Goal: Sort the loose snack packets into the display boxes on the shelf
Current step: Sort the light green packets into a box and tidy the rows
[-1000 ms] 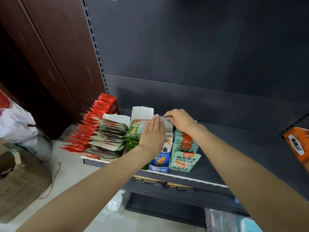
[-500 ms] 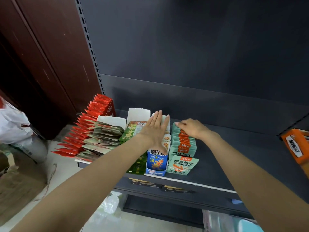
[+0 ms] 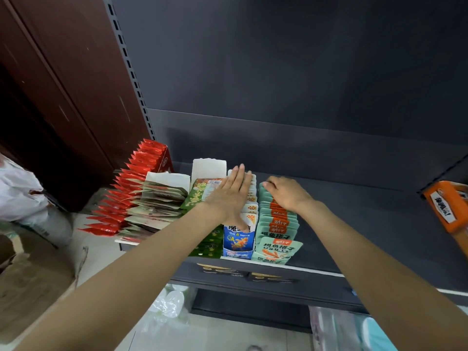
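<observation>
Several display boxes stand side by side at the left end of the dark shelf [image 3: 354, 224]. My left hand [image 3: 231, 196] lies flat with straight fingers on the white packets in the blue display box [image 3: 238, 243], partly over the green packets [image 3: 196, 198] beside it. My right hand [image 3: 285, 192] rests palm down with bent fingers on the back of the row of teal packets [image 3: 276, 229]. Further left are beige packets [image 3: 157, 203] and red packets [image 3: 131, 183] in their boxes.
An orange box [image 3: 448, 206] sits at the right edge of the shelf. A white sack [image 3: 20, 193] and a cardboard carton [image 3: 30, 279] stand on the floor to the left. Plastic bags [image 3: 169, 302] lie under the shelf. A dark wooden cabinet [image 3: 63, 84] rises at the left.
My right hand has moved off the white packets to the right onto the teal row. My left hand has slid further back along the blue box's packets.
</observation>
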{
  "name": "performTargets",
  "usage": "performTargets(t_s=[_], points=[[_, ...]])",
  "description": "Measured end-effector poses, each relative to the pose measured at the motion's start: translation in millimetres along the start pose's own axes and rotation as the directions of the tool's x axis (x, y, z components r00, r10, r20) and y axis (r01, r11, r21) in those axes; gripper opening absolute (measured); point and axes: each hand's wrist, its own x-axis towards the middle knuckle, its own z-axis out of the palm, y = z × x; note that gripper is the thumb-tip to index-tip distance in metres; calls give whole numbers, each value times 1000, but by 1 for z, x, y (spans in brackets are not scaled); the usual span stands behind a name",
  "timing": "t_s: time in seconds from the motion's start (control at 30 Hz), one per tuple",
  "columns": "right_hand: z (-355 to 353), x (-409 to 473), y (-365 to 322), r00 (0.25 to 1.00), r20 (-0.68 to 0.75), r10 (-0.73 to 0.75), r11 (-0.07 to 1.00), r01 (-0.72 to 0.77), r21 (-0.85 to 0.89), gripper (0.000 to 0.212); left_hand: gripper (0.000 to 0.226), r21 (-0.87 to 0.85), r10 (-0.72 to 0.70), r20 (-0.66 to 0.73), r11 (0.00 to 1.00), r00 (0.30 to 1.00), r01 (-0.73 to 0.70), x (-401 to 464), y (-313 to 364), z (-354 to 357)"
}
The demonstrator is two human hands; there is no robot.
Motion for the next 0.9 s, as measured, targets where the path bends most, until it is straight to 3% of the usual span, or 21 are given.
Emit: performTargets(t_s=[0.17,0.27,0.33,0.43,0.5,0.6,0.67,0.73,0.9], points=[[-1,-12,-2,999,17,48,996,-47,-81,48,131,-48,3,56,999,998,0,-3,5,-5],[-5,-23,-11,990,-138,-37,996,26,-82,44,126,-213,54,103,977,993,-31,-15,-3,-10],[-4,-33,-23,959,-251,-129,991,136,12,39,116,-278,65,55,959,996,-47,-27,-10,-13],[-1,-47,-47,929,-276,-247,960,273,58,35,81,-300,15,-102,953,995,-45,-49,-26,-20],[1,-50,-65,928,-239,-287,945,315,91,39,60,-214,-22,-175,977,984,-16,-64,-41,-26],[7,-50,-89,939,-111,-325,940,334,70,50,74,58,12,-161,998,987,-2,-82,-60,-25],[14,-49,-101,938,11,-347,934,347,-84,60,81,173,26,-113,985,993,-6,-89,-70,-22],[23,-44,-110,929,82,-360,898,369,-242,64,69,247,47,-137,969,989,-12,-91,-78,-20],[35,-39,-121,918,-71,-390,862,337,-377,33,35,237,55,-277,972,959,12,-90,-84,-11]])
